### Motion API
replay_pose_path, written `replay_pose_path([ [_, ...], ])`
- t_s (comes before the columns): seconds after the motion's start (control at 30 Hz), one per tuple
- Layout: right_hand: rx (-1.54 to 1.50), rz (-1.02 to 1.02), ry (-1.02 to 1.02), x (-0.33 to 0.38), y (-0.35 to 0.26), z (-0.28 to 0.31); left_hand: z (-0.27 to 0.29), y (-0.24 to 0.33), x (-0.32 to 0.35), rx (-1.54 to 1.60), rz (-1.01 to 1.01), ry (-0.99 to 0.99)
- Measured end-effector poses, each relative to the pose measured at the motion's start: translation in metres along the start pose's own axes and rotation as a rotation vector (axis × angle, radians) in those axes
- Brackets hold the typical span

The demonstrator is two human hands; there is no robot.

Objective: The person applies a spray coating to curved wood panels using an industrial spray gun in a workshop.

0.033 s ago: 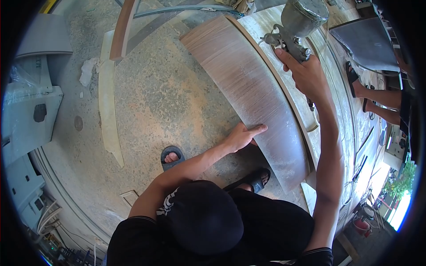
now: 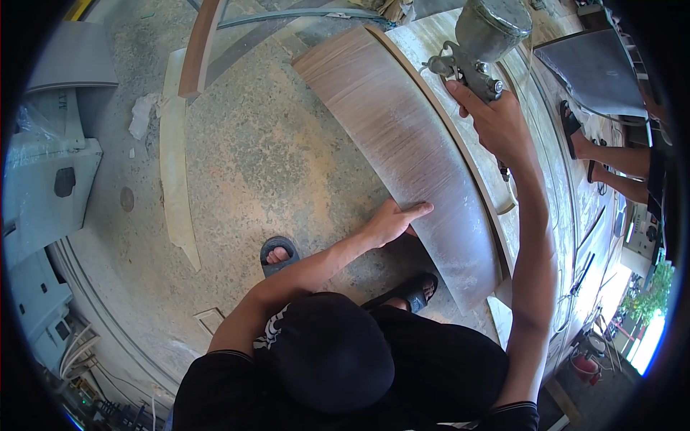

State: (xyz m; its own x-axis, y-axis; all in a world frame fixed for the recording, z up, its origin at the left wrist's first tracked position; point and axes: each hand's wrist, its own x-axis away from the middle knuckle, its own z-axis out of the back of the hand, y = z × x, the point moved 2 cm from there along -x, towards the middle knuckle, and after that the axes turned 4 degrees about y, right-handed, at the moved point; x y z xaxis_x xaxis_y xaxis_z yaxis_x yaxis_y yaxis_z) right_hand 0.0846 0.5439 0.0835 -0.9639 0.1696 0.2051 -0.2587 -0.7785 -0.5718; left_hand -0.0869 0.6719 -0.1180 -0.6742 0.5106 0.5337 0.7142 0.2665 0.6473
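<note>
A long curved wood-grain panel runs from the upper middle down toward my right knee, whitish and glossier at its near end. My left hand grips its left edge, thumb on top and fingers hidden beneath. In my right hand, fingers wrapped round the handle, is a grey metal spray gun. It is held above the panel's right side, nozzle toward the left, and a round metal cup sits on top of it. Whether spray is coming out I cannot tell.
A pale board lies right of the panel. On the left are a brown wooden bar, a pale strip on the floor and plastic-wrapped cabinets. Another person's legs show at right, below a dark sheet.
</note>
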Motion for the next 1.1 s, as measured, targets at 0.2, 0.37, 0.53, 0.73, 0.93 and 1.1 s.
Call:
replay_pose_path([
  [0.2,-0.052,0.053,0.042,0.002,-0.012,0.005,0.001,-0.002,-0.001,0.017,0.0,-0.009],
  [0.37,-0.068,0.027,0.016,0.011,0.004,0.01,-0.002,0.0,0.0,-0.024,0.014,-0.004],
  [0.53,-0.099,-0.024,0.038,0.021,-0.013,0.018,0.001,-0.002,-0.001,-0.039,0.011,0.0],
  [0.73,-0.103,-0.047,0.032,0.025,-0.007,0.027,-0.001,0.001,0.001,-0.039,-0.006,0.001],
  [0.93,-0.111,-0.055,0.028,0.026,-0.015,0.032,-0.001,0.001,0.001,-0.052,0.009,0.002],
  [1.1,-0.108,-0.052,0.013,0.028,-0.008,0.032,-0.001,0.004,0.003,-0.045,-0.003,-0.008],
])
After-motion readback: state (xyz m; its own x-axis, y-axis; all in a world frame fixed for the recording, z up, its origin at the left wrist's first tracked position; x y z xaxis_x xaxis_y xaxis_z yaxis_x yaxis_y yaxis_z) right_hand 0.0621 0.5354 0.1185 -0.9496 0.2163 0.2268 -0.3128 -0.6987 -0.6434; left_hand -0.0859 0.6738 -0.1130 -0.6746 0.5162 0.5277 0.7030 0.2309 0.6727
